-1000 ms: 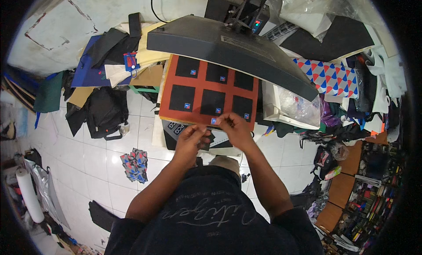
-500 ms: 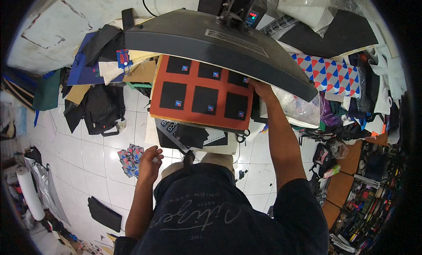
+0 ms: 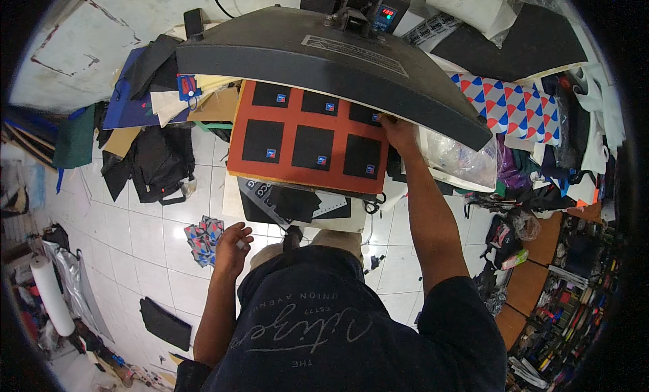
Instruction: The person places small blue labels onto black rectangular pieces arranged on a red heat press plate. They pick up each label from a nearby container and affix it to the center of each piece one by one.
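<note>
Under the raised dark plate of a heat press [image 3: 324,67] lies an orange-red pad [image 3: 287,145]. Black fabric squares [image 3: 313,143] sit on it in two rows, each with a small blue and red label near a lower corner. My right hand [image 3: 400,135] reaches to the far right square [image 3: 362,112], its fingers drawn together at the label corner; the fingertips are partly hidden, and I cannot make out what they grip. My left hand [image 3: 233,248] hangs over the floor left of my lap, fingers curled, with a small pale bit showing between them.
Below the pad are a metal ruler [image 3: 265,197], black cloth pieces and black scissors [image 3: 374,202]. Patterned grey, red and blue pieces [image 3: 201,240] lie on the tiles, with a black folded item [image 3: 165,324] nearer. A patterned roll [image 3: 510,108] and plastic bags stand right.
The whole view has shifted slightly. My right hand stays at the far right square's label corner, and my left hand keeps its curled pose.
</note>
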Tool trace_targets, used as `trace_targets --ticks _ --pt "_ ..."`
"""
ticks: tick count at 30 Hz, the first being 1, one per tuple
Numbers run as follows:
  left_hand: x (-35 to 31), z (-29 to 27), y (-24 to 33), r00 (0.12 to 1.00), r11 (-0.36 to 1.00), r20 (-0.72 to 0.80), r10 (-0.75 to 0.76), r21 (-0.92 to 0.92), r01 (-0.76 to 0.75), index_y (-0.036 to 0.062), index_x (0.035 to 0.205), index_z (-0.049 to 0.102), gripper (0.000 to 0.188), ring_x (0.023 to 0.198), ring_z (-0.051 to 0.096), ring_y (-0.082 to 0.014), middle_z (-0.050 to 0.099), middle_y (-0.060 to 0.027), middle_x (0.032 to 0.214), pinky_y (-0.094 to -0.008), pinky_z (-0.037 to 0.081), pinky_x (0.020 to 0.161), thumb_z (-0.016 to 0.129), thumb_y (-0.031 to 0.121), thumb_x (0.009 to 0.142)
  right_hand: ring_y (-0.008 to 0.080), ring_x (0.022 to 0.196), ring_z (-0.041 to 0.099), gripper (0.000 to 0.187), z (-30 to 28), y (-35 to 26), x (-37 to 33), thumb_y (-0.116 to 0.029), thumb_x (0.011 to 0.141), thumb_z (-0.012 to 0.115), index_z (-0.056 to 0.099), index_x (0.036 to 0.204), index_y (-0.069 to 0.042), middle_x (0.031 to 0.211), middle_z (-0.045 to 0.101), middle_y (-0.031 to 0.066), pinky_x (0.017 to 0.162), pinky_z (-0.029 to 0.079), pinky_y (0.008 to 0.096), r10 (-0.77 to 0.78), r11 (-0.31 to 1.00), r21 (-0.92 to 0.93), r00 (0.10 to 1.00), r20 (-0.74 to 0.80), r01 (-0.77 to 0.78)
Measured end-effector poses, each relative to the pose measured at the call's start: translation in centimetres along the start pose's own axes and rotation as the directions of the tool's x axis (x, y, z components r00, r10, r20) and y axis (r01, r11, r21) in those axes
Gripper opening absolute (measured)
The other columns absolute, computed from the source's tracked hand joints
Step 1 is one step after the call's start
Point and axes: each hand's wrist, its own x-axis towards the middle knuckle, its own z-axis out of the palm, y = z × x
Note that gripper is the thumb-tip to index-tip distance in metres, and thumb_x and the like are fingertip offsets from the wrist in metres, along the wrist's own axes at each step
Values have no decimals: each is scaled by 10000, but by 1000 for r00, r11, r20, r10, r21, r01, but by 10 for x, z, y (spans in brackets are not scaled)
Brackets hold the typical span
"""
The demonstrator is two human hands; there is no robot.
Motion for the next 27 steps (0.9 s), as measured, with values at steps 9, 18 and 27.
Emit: trace_targets --ticks 9,18,27 --pt "2 -3 -1 1000 1000 11 -7 -18 8 5 1152 513 373 796 556 -183 597 -104 979 -264 419 644 561 240 866 175 858 624 226 16 20 -5 -155 868 641 636 1050 -20 919 665 84 783 484 322 160 984 -67 987 -32 -162" --pt "3 -2 2 999 1000 -39 -17 17 18 -19 1178 496 409 787 557 -185 597 -117 975 -265 418 634 556 226 857 177 862 640 235 16 13 -8 -194 870 634 653 1045 -39 936 683 101 800 482 312 178 981 -64 982 -53 -182" --pt "7 -10 -2 998 999 -47 -33 39 35 -1 1170 516 394 791 564 -186 606 -116 981 -270 416 633 564 238 860 243 905 658 259 15 -2 -7 -218 869 620 649 1059 -44 972 684 133 832 489 346 168 970 -163 983 -73 -178"
